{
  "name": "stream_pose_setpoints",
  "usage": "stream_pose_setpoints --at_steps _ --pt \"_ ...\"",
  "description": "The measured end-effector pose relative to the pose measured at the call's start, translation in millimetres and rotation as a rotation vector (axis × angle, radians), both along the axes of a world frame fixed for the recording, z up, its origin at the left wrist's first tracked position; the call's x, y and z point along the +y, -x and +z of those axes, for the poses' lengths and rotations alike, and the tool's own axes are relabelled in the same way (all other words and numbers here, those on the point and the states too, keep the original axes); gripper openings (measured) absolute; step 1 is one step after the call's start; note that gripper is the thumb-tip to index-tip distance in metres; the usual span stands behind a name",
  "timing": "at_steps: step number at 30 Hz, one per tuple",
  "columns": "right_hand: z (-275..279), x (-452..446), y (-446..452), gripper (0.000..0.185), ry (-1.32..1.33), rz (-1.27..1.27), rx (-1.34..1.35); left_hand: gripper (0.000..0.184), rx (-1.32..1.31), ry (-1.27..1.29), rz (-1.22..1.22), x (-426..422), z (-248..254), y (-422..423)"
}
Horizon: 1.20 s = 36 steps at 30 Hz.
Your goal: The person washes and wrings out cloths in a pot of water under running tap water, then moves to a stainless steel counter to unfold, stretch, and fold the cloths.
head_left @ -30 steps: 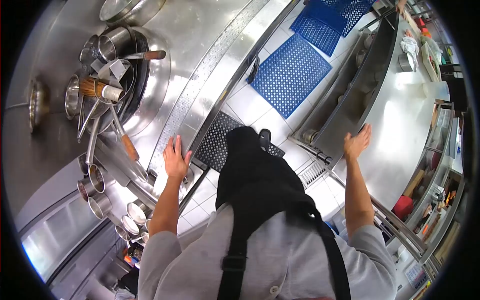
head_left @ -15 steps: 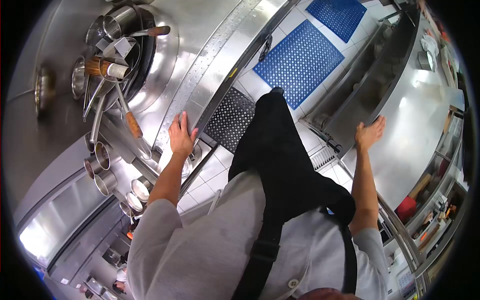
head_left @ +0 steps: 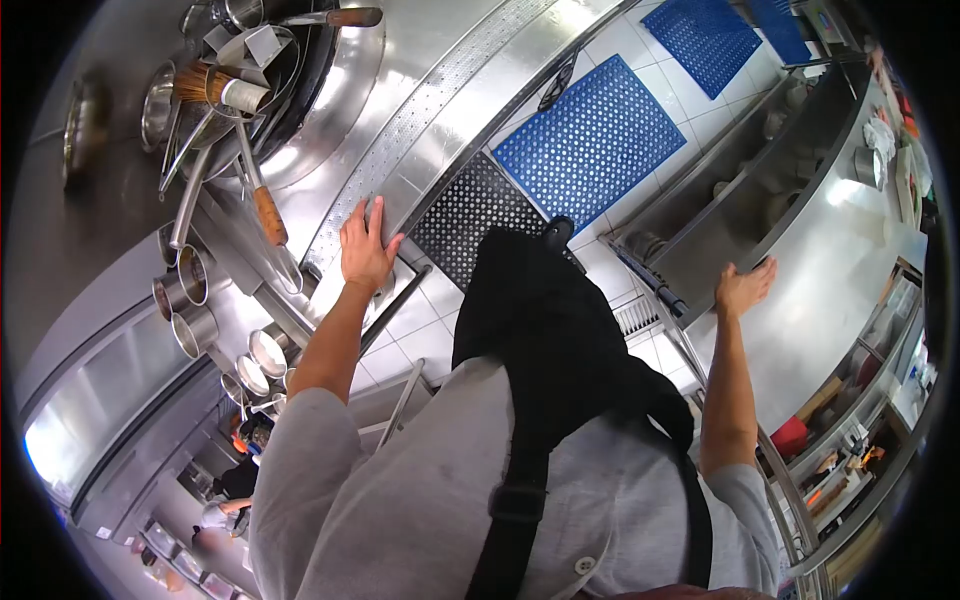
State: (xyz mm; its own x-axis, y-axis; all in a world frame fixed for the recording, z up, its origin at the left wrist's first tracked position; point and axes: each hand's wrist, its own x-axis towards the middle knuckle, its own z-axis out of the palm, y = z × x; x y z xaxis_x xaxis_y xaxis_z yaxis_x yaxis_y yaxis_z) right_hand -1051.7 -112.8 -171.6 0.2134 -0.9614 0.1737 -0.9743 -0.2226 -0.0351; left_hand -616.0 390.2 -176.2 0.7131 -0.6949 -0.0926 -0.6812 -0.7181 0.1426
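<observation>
My left hand (head_left: 367, 248) rests on the front edge of the steel cooking range (head_left: 412, 180), fingers stretched and apart, holding nothing. Across the aisle, my right hand (head_left: 743, 288) lies at the edge of a steel counter (head_left: 850, 260), its fingers extended, with no object in it. Up and left of my left hand, a ladle-like tool with a wooden handle (head_left: 268, 215) leans on the range. Beyond it, a bristle brush (head_left: 240, 95) with a pale wrapped handle lies over a wire strainer (head_left: 285, 45) among other utensils in a wok.
Several small metal pots (head_left: 195, 330) stand left of my left arm. Blue perforated mats (head_left: 600, 140) and a black mat (head_left: 475, 215) cover part of the tiled floor. Shelves with tools and a red item (head_left: 790, 437) are at right. People are at lower left.
My view has shifted and turned slightly, and my body has shifted along the aisle. Both hands stay on the steel surfaces with fingers still extended.
</observation>
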Motion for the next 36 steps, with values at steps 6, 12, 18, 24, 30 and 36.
stream_pose_setpoints --at_steps 6,12,18,24,30,36 --pt "-7 -5 7 0.088 0.040 0.072 -0.011 0.082 0.018 0.039 -0.006 -3 -2 -8" --pt "-14 -10 10 0.086 0.060 0.072 0.026 0.083 0.020 0.055 -0.006 3 -2 -7" --pt "-7 -9 1 0.085 0.027 0.003 0.034 0.083 0.015 0.062 -0.002 3 1 -8" --pt "-12 -13 7 0.087 0.027 0.002 0.062 0.084 0.047 0.073 -0.003 2 2 -9" --pt "8 -1 -9 0.090 0.023 0.004 0.032 0.094 0.047 0.059 -0.022 1 -2 -8" --pt "28 -7 -4 0.082 -0.028 -0.006 -0.200 0.082 0.125 -0.220 0.119 -40 33 13"
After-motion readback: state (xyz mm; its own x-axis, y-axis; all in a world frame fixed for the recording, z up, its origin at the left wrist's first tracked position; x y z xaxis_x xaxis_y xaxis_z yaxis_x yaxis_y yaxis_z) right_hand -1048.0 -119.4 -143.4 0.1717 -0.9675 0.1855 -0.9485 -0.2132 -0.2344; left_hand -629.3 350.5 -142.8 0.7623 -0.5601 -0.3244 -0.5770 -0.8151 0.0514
